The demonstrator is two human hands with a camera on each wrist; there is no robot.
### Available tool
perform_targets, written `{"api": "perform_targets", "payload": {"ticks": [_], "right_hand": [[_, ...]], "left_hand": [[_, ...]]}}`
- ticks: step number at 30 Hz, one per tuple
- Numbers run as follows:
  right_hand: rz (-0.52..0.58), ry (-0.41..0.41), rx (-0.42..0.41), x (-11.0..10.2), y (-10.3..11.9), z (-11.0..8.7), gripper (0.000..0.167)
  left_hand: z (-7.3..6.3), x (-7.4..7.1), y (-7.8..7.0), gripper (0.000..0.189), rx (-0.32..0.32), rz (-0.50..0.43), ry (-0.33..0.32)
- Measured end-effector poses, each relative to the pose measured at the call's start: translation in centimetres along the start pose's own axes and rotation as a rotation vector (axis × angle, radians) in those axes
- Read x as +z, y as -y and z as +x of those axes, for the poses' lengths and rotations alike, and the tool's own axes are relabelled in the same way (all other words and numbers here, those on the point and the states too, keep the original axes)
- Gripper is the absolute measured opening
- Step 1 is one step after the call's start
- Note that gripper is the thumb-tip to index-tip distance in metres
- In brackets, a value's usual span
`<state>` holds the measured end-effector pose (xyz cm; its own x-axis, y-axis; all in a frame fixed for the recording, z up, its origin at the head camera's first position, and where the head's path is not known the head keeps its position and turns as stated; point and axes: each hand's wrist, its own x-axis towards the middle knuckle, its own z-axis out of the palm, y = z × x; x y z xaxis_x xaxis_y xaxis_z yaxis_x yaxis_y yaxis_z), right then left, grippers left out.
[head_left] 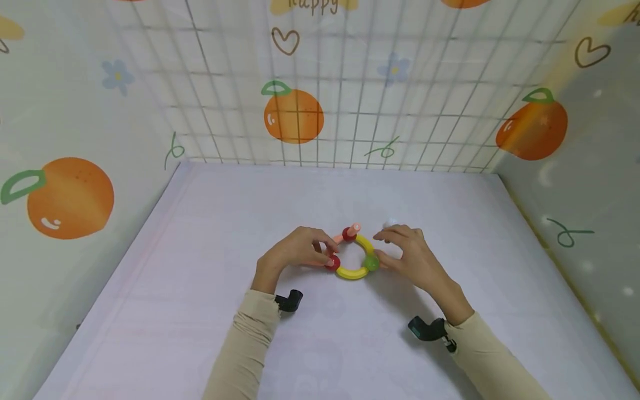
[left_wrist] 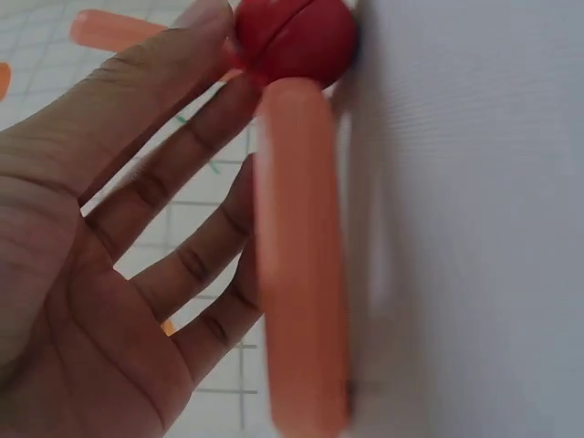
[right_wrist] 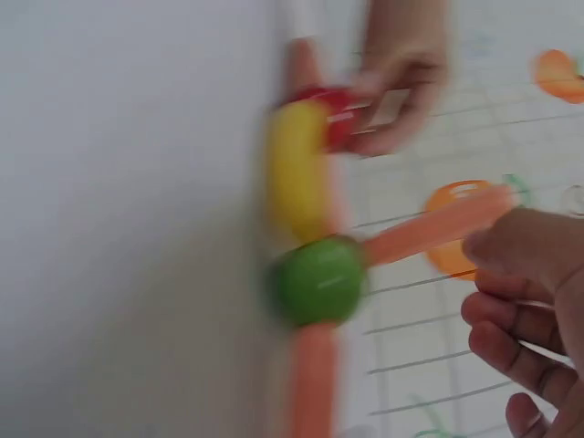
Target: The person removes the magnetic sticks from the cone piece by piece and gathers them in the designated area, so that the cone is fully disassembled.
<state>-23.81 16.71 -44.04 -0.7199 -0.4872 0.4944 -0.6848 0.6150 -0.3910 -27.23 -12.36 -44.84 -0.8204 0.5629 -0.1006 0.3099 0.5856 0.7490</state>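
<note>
Lilac tabletop (head_left: pixel 200 222), fruit-printed cloth (head_left: pixel 285 116), grid (head_left: pixel 356 114) behind; left hand (head_left: pixel 300 245) pinching red ball (head_left: pixel 332 263), right hand's (head_left: pixel 414 258) grip parted beside green ball (head_left: pixel 371 262)

On a table (head_left: pixel 320 333), a toy ring (head_left: pixel 352 274) lies between the left hand (head_left: pixel 305 247), touching its left ball (head_left: pixel 333 263), and the right hand (head_left: pixel 412 256), near its right ball (head_left: pixel 371 262). A far ball (head_left: pixel 348 235) sits at the ring's back. Behind the table stands a back wall (head_left: pixel 350 72); a left wall (head_left: pixel 60 116) and right wall (head_left: pixel 587 183) flank it.
</note>
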Motion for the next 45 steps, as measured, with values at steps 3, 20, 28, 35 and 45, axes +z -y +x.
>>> {"api": "perform_targets", "payload": {"ticks": [3, 20, 28, 35, 45], "right_hand": [[0.039, -0.061, 0.002, -0.8, 0.3, 1.6, 0.029], [-0.019, 0.011, -0.076, 0.4, 1.4, 4.7, 0.026], [0.017, -0.045, -0.006, 0.1, 1.3, 4.7, 0.021], [0.044, -0.034, 0.031, 0.0, 1.0, 4.6, 0.021], [0.025, -0.003, 0.051, 0.0, 1.3, 4.6, 0.021]], "left_hand": [[-0.2, 0.5, 0.3, 0.021, 0.05, -0.018, -0.019], [-0.6, 1.3, 0.3, 0.021, 0.082, -0.049, -0.052], [-0.6, 1.3, 0.5, 0.021, 0.073, -0.065, -0.047], [-0.4, 1.2, 0.2, 0.021, 0.058, -0.083, -0.07], [2.0, 2.0, 0.2, 0.029, 0.118, -0.046, -0.351]]}}
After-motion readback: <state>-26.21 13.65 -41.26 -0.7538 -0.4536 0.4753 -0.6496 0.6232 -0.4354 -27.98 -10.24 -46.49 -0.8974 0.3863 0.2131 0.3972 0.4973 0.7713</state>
